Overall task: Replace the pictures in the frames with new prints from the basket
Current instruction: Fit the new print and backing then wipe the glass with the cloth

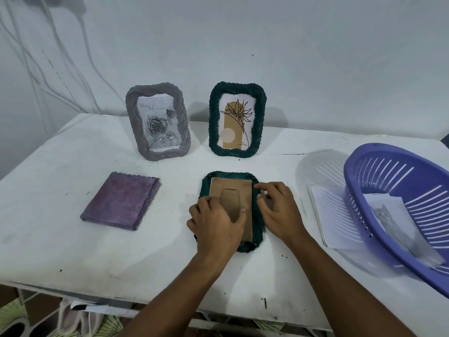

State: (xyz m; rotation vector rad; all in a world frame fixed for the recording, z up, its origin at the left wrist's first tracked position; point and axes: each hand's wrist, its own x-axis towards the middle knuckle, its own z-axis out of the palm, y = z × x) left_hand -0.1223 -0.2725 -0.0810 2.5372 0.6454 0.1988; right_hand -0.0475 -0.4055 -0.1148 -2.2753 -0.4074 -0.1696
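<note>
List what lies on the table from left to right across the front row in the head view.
Folded purple cloth → left hand → face-down green frame → right hand → white paper sheets → purple basket, holding a cat print.

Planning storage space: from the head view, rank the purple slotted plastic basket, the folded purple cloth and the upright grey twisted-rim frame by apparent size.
1. Purple slotted plastic basket, largest, though nearer and cut off.
2-3. Folded purple cloth and upright grey twisted-rim frame look alike; the frame stands farther back, so no ranking.
</note>
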